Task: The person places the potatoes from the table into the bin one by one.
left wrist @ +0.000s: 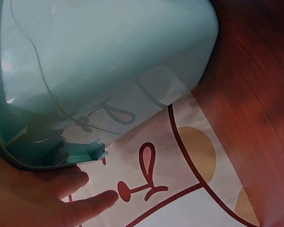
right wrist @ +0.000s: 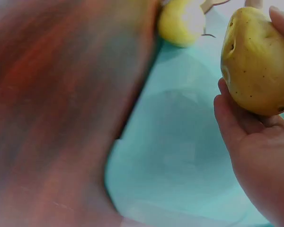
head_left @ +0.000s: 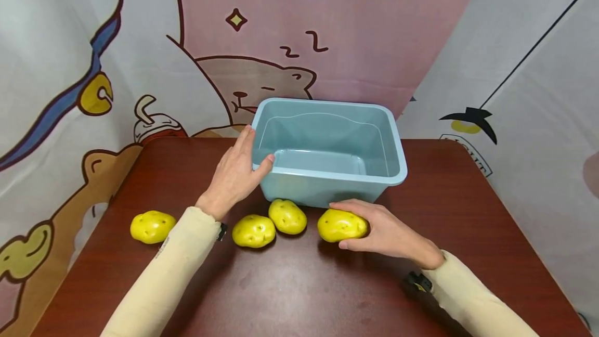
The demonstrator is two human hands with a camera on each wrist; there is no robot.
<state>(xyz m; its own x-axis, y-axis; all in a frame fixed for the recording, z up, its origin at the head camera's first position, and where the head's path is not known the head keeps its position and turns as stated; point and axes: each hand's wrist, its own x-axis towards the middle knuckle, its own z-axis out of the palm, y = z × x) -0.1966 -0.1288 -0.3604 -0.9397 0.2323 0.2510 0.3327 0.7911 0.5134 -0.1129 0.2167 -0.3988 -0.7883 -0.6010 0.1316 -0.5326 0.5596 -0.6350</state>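
Note:
In the head view my right hand [head_left: 388,230] grips a yellow potato [head_left: 341,225], just in front of the light blue plastic bin [head_left: 327,186]. The right wrist view shows this potato [right wrist: 258,61] between the thumb and the fingers. My left hand [head_left: 236,173] rests at the bin's left front corner, with fingers straight along the rim and the thumb over its edge. Seen from the left wrist, the fingers of the left hand [left wrist: 52,198] lie outside the bin wall [left wrist: 132,42]. Inside, the bin's visible floor [head_left: 318,161] is bare.
Two more potatoes, one [head_left: 287,217] close to the bin's front and one [head_left: 254,231] beside it, lie on the dark red-brown table [head_left: 290,290]. Another potato [head_left: 152,227] lies at the far left, beside the left sleeve. A cartoon-printed curtain [head_left: 374,25] hangs behind the table.

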